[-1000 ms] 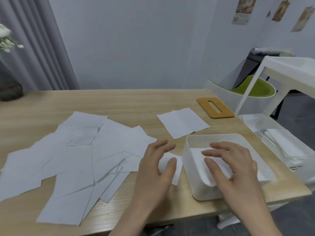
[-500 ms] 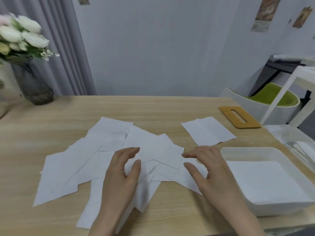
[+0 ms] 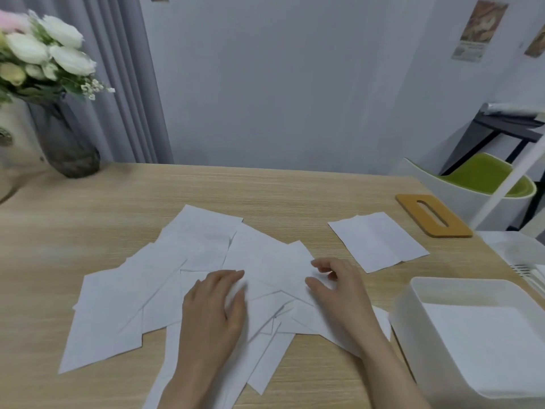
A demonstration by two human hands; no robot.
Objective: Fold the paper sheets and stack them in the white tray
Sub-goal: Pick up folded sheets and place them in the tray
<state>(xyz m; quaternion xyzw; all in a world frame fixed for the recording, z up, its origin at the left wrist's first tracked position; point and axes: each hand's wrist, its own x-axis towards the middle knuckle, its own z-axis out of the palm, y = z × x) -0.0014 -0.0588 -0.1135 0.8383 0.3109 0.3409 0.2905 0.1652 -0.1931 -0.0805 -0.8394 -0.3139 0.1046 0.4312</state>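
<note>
Several loose white paper sheets (image 3: 141, 293) lie overlapping on the wooden table (image 3: 265, 196). My left hand (image 3: 213, 308) rests flat on the middle of the pile. My right hand (image 3: 339, 287) sits at the pile's right edge, fingers loosely curled, with thumb and fingertips touching the edge of the top sheet. One creased sheet (image 3: 377, 242) lies apart, to the right. The white tray (image 3: 413, 320) stands at the table's front right corner with folded white paper (image 3: 477, 335) lying flat inside.
A dark vase (image 3: 67, 149) of white flowers stands at the back left. An orange slotted board (image 3: 433, 218) lies at the right edge. Beyond the table are a green-seated chair (image 3: 483, 178) and a white rack (image 3: 519, 252).
Both hands have moved left, from the white tray to the pile of loose sheets. The view has swung left too, bringing the vase in. My right hand's fingers now curl at a sheet's edge.
</note>
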